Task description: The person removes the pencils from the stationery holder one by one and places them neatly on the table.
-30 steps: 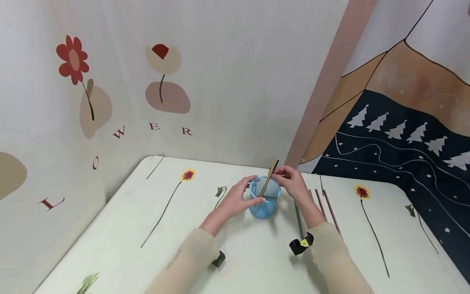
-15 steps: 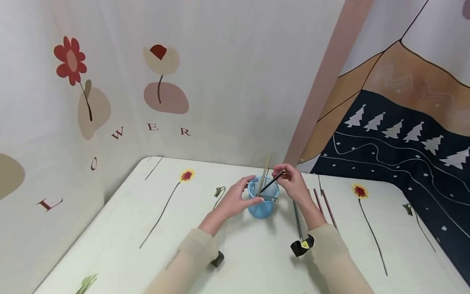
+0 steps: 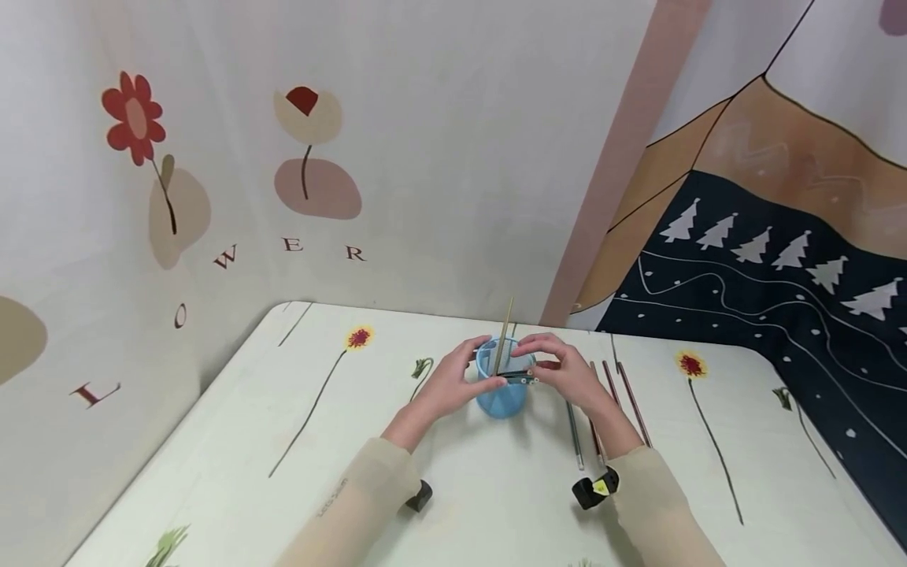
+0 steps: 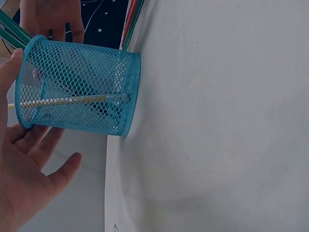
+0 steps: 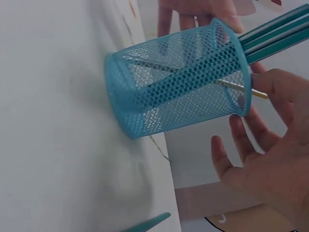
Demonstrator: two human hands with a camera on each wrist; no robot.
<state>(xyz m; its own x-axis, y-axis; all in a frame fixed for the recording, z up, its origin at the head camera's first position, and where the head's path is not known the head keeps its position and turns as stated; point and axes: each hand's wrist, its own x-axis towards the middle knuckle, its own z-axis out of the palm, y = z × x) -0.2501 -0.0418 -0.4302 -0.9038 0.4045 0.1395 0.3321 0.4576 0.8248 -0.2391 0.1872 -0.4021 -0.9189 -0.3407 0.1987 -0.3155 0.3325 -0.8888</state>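
A blue mesh pen holder [image 3: 501,403] stands upright on the table. My left hand [image 3: 449,386] grips its rim, thumb at the near side and fingers on the far side. A gold pencil [image 3: 505,327] rises steeply out of it. Several dark green pencils [image 5: 275,36] lean over the rim together, their ends pointing toward my right hand [image 3: 567,376]. That hand is at the rim with its fingers spread and slightly bent, the thumb close to the pencil ends. In the right wrist view its fingertips [image 5: 236,123] are right at the rim.
A green pencil [image 3: 574,437] and several reddish pencils [image 3: 633,402] lie on the white table right of the holder, partly under my right forearm. Flowers are printed on the tablecloth [image 3: 496,504]. A patterned curtain [image 3: 425,157] hangs behind the table's far edge.
A dark pencil that stood with the gold one has tipped toward the right and lies over the rim with the green ones. My right hand has lowered and opened around the rim.
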